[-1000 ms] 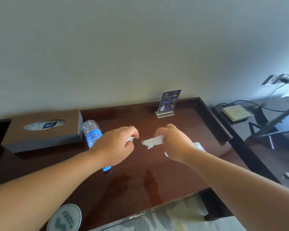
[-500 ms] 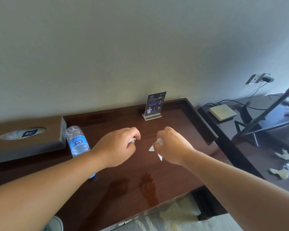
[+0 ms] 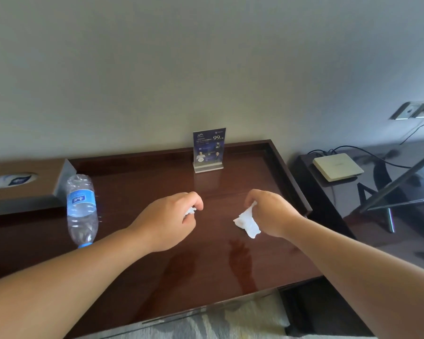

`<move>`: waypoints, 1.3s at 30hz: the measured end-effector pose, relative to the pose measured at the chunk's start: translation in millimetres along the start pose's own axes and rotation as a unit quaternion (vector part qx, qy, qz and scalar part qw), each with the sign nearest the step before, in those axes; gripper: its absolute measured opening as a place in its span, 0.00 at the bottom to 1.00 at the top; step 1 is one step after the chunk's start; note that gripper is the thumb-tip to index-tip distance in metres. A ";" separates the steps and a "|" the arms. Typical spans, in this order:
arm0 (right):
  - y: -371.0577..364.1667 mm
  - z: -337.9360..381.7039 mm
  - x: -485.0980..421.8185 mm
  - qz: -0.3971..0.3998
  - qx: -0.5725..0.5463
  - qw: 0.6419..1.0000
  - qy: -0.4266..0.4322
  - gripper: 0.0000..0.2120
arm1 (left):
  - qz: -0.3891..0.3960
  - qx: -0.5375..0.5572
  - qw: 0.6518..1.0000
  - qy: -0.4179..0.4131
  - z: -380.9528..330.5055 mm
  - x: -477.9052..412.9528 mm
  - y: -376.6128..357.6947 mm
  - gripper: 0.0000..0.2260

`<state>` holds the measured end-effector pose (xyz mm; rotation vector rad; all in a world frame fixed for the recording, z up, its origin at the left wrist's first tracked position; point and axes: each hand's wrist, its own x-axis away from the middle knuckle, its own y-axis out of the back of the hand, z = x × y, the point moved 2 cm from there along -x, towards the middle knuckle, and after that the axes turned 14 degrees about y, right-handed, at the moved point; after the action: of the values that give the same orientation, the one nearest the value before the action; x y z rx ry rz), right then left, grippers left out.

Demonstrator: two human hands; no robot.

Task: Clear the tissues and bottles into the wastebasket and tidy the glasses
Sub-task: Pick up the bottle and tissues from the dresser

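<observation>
Left hand [image 3: 168, 220] grip closed on a small tissue wad [image 3: 190, 211]; right hand [image 3: 269, 212] pinches a larger crumpled tissue [image 3: 246, 222], both above mid worktop [image 3: 137, 187]. Tissue is light, soft, probably best bunched whole. Plastic water bottle [image 3: 81, 209] lies left by the tissue box [image 3: 22, 184], likely slippery; table sign [image 3: 209, 150] stands far, clear.

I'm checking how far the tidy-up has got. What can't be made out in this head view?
- Tissue in the left hand: only a white scrap shows; its curled fingers hide the rest.
- Tissue box: cut off by the left edge.
- Wastebasket and glasses: not in view.
- Sign card: print too small to read, apart from "99".
- Bottle: the left forearm partly covers its cap.
</observation>
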<state>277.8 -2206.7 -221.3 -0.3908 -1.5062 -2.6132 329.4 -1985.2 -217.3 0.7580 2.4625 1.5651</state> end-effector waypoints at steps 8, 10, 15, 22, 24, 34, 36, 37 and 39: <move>-23.9 -34.4 -18.1 0.000 0.057 0.998 0.026 0.16 | 0.028 -0.001 0.999 0.031 -7.6 -8.3 -31.2 0.10; -32.0 -39.7 -22.1 -0.009 0.054 0.998 0.027 0.08 | 0.037 -0.003 0.999 0.031 -4.7 -10.5 -36.2 0.10; -53.7 -53.2 -29.5 0.001 0.049 0.998 0.029 0.16 | 0.051 -0.004 0.998 0.047 7.3 -18.4 -46.6 0.09; -83.5 -61.1 -43.9 0.023 0.064 0.997 0.022 0.15 | 0.069 -0.001 0.995 0.075 28.0 -20.6 -63.2 0.09; -89.3 -62.5 -48.5 0.035 0.067 0.997 0.025 0.21 | 0.074 -0.003 0.994 0.084 33.6 -22.3 -67.2 0.09; -102.5 -61.3 -58.1 0.044 0.112 0.993 0.008 0.12 | 0.082 0.007 0.992 0.095 44.7 -25.5 -77.1 0.09; -96.0 -53.6 -58.8 0.037 0.120 0.992 0.020 0.10 | 0.073 0.010 0.993 0.089 43.8 -25.9 -74.3 0.09; -92.1 -49.2 -60.6 0.026 0.096 0.995 0.023 0.09 | 0.065 0.012 0.994 0.085 42.9 -25.9 -72.2 0.09; -83.2 -33.3 -64.2 0.020 0.024 0.998 0.047 0.12 | 0.046 0.016 0.996 0.077 40.4 -26.1 -66.8 0.09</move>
<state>316.2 -2196.0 -324.1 -0.2858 -1.5122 -2.5216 343.8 -1987.3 -298.3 0.7946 2.6022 1.6782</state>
